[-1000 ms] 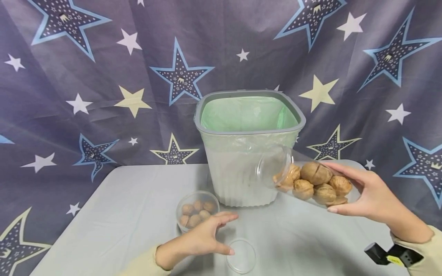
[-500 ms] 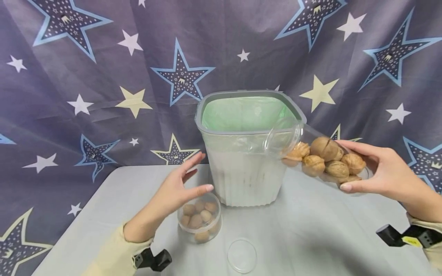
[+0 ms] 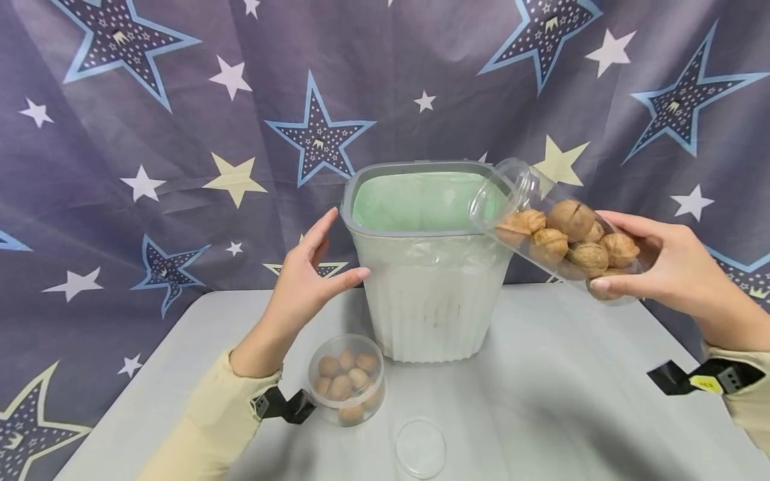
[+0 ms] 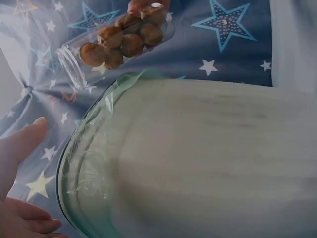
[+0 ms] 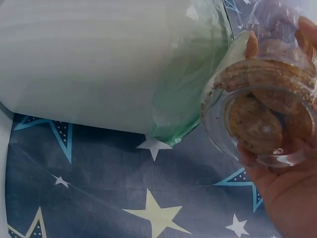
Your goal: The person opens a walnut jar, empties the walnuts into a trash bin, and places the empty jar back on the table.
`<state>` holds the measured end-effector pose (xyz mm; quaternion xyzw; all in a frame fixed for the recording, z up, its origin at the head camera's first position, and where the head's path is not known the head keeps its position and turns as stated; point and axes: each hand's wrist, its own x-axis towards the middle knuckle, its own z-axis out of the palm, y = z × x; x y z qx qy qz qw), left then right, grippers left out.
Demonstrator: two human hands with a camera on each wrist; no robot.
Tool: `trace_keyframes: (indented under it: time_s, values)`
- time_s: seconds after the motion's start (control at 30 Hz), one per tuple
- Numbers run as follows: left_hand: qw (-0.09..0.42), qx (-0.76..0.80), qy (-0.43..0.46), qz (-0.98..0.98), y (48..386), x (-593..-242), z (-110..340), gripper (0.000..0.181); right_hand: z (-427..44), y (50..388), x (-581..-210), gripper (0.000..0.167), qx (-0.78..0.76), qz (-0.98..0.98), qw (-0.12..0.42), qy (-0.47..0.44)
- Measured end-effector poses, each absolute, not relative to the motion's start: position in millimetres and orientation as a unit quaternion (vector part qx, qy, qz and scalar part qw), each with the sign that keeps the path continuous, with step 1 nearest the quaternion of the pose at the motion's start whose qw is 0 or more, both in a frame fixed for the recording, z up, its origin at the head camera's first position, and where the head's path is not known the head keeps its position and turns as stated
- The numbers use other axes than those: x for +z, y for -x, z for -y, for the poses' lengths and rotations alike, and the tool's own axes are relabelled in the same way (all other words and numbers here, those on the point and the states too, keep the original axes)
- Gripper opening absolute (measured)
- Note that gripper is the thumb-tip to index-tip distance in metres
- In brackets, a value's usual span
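The right hand point(image 3: 674, 264) is gripping the jar point(image 3: 559, 234), ideally tilting it gradually, the unclenched left hand point(image 3: 302, 284) perhaps touching the bin point(image 3: 433, 300).

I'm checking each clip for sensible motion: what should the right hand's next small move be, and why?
Probably the right hand should bring the jar a little further over the bin: in the head view only its mouth overlaps the bin's right side, while the nuts inside sit mostly beyond it.
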<state>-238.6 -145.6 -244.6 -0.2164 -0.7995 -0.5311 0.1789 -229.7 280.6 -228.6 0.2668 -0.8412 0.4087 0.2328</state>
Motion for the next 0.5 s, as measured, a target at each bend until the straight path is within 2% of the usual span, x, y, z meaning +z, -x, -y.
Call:
trace_keyframes:
  time_s: [0.5]
  values:
    - [0.160,-0.563,0.193,0.787,268,-227,126,0.075,-280,257,-208,0.069,0.382,0.875,0.234,-0.183]
